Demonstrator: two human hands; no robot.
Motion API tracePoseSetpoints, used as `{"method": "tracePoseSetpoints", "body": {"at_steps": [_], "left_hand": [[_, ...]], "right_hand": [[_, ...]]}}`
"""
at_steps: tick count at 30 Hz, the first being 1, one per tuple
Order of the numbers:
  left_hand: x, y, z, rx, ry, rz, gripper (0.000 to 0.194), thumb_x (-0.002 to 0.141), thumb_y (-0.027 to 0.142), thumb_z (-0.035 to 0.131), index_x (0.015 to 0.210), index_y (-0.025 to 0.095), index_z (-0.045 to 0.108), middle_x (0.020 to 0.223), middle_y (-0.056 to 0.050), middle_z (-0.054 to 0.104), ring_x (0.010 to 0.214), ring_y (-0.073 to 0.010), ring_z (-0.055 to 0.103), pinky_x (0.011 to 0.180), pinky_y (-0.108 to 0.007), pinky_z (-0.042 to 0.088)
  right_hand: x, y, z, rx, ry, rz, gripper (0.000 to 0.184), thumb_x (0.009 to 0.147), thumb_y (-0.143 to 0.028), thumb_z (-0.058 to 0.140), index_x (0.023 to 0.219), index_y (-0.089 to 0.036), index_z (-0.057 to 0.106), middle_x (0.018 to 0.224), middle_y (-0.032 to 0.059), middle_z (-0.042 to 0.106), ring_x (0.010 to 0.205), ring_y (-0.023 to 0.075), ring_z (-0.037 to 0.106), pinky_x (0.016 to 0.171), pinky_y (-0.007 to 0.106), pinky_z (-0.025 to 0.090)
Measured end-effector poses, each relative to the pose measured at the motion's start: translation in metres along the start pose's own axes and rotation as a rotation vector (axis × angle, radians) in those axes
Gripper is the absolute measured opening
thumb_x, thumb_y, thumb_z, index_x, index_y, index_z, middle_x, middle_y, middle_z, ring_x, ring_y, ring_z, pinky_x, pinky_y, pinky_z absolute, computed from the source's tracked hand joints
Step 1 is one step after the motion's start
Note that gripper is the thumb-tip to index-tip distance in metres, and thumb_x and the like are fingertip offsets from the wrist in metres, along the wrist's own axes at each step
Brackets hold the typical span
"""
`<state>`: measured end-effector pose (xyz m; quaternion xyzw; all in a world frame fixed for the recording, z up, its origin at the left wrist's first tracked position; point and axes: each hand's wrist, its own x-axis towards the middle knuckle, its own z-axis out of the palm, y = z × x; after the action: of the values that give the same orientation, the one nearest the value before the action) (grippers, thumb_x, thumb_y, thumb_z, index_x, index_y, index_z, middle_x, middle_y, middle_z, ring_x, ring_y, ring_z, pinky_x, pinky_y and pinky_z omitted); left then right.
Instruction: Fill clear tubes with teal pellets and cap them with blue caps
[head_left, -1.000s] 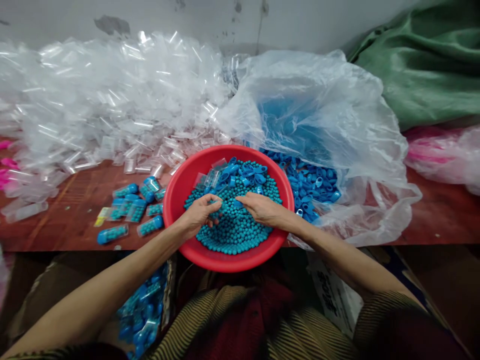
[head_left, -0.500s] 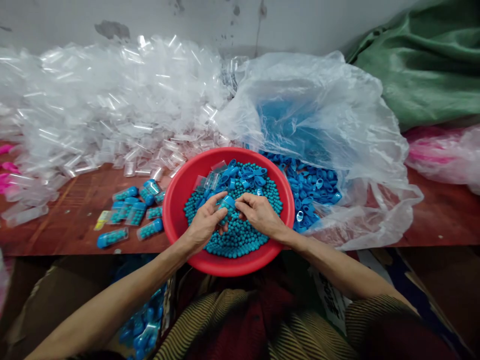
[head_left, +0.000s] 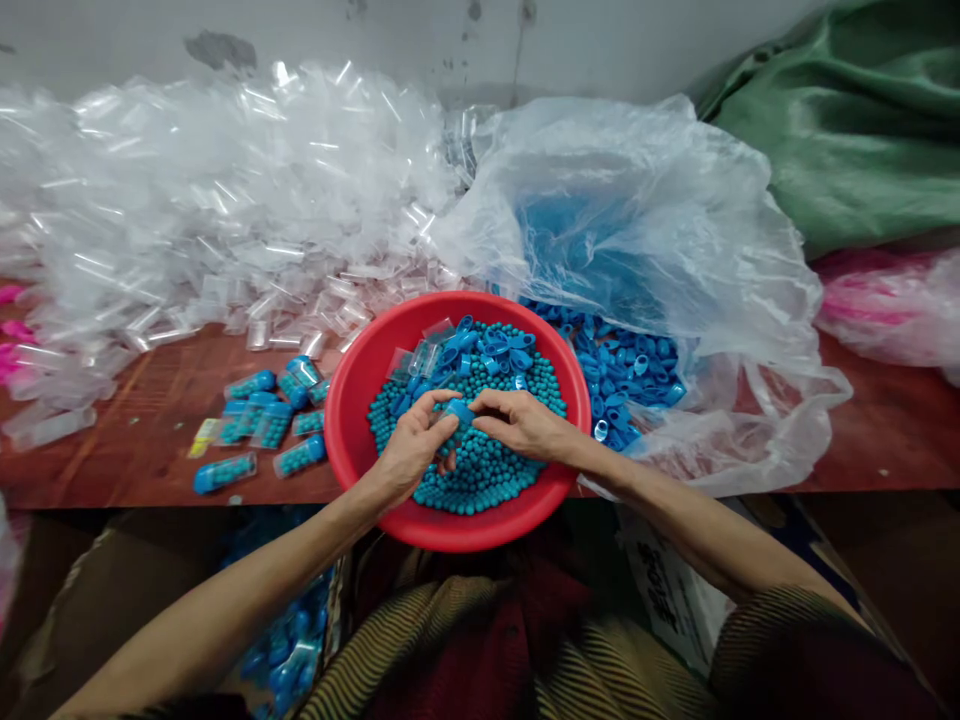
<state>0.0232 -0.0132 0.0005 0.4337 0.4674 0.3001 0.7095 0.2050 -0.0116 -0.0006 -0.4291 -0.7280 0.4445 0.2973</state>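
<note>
Over the red basin (head_left: 346,425), my left hand (head_left: 409,442) grips a small clear plastic bottle with a blue cap (head_left: 459,410), its fingers and thumb around the body. My right hand (head_left: 525,425) pinches at the cap's edge from the right; its fingertips partly hide it. Teal beads (head_left: 472,492) fill the basin's bottom under both hands. Blue caps (head_left: 511,348) and a few clear empty tubes (head_left: 425,358) lie on the beads toward the far side.
Left of the basin, several bead-filled bottles (head_left: 271,425) with blue caps lie on the red-brown table (head_left: 161,395). Behind rises a large heap of clear tubes (head_left: 247,190). A plastic bag (head_left: 720,230) spills blue caps (head_left: 634,370) at right. Capped bottles (head_left: 289,650) lie below the table edge.
My right fingers have shifted slightly at the bottle's cap, the thumb now lower and more extended. My left hand keeps its hold on the bottle, nearly unmoved.
</note>
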Motion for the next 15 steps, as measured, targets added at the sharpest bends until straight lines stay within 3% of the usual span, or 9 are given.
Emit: {"method": "tracePoseSetpoints", "body": {"at_steps": [3,5,7,11,15], "left_hand": [[-0.001,0.003,-0.005,0.013,-0.079,0.006,0.05,0.071,0.043,0.066,0.109,0.021,0.042,0.063,0.006,0.054,0.041,-0.0104,0.055,0.036,-0.019,0.04],[0.0,0.002,-0.006,0.042,-0.101,0.039,0.048,0.072,0.043,0.065,0.108,0.022,0.041,0.064,0.006,0.054,0.041,-0.0101,0.055,0.033,-0.017,0.036],[0.0,0.0,-0.005,0.075,-0.098,0.073,0.046,0.074,0.044,0.063,0.108,0.022,0.04,0.063,0.007,0.051,0.039,-0.0094,0.053,0.031,-0.016,0.033],[0.0,-0.004,0.001,0.132,-0.03,0.098,0.046,0.077,0.042,0.06,0.113,0.022,0.039,0.063,0.007,0.048,0.037,-0.0078,0.049,0.032,-0.018,0.035],[-0.003,-0.003,0.006,0.114,0.016,0.122,0.055,0.078,0.037,0.058,0.127,0.022,0.036,0.06,0.008,0.045,0.039,-0.0067,0.043,0.037,-0.02,0.035]], "right_hand": [[0.003,0.0,-0.009,0.33,-0.039,0.185,0.023,0.075,-0.028,0.06,0.094,-0.016,0.06,0.074,-0.0021,0.058,0.055,0.0079,0.05,0.052,0.022,0.044],[0.006,0.001,-0.009,0.501,0.085,0.282,0.035,0.071,-0.03,0.064,0.102,-0.016,0.057,0.076,-0.0026,0.058,0.051,0.0074,0.051,0.049,0.023,0.047],[0.008,0.0,-0.003,0.535,0.221,0.324,0.043,0.069,-0.031,0.066,0.107,-0.016,0.055,0.074,-0.0029,0.059,0.051,0.0084,0.054,0.051,0.025,0.049],[0.008,-0.006,0.011,0.213,0.291,0.208,0.032,0.081,-0.031,0.056,0.108,-0.015,0.06,0.082,0.0033,0.066,0.065,0.014,0.062,0.065,0.03,0.052],[0.001,-0.013,0.021,-0.221,0.152,-0.018,0.039,0.089,-0.032,0.046,0.124,-0.014,0.052,0.113,0.013,0.062,0.105,0.0233,0.059,0.089,0.041,0.047]]}}
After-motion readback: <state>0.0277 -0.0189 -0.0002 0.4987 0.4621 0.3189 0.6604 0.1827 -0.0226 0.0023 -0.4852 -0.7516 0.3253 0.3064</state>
